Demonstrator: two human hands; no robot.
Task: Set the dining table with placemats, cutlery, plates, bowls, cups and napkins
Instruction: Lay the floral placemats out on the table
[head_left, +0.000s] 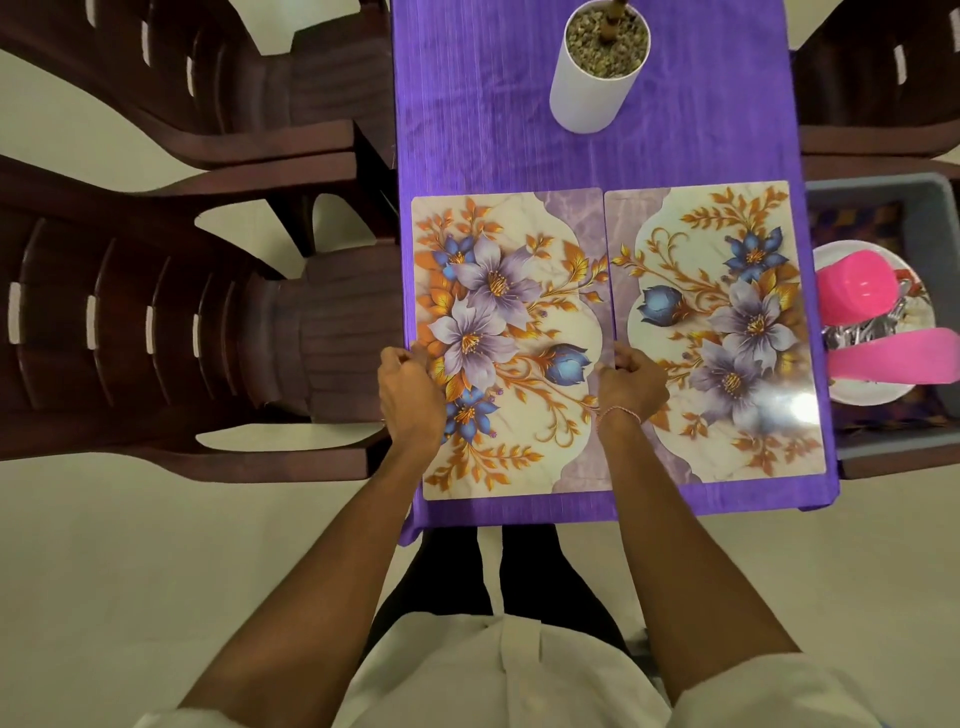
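Head view, looking straight down on the near end of the table (493, 130), which is covered by a purple cloth.

- 2 floral placemats lie flat side by side on the near end, long edges touching or nearly so at the middle seam. The left placemat (519, 322) sits at the table's left edge; the right placemat (727, 260) reaches almost to the right edge.
- Left hand (410, 395): at the left edge of the left placemat, fingers curled, pinching that edge.
- Right hand (631, 382): over the seam between the 2 mats, fingers clenched inward. Cannot tell whether it holds a mat edge; the fingertips are hidden. Thin bracelet (618, 413) on the wrist.
- White pot (592, 88) filled with pebbles stands upright further up the table, well apart from the mats.
- Grey tub (883, 192) just beside the table's right edge holds a white plate (872, 395), a pink cup (857, 288), a pink bowl (893, 356) and shiny cutlery (857, 332) between the cup and the bowl.
- Dark brown chair (156, 322) at the left of the table.
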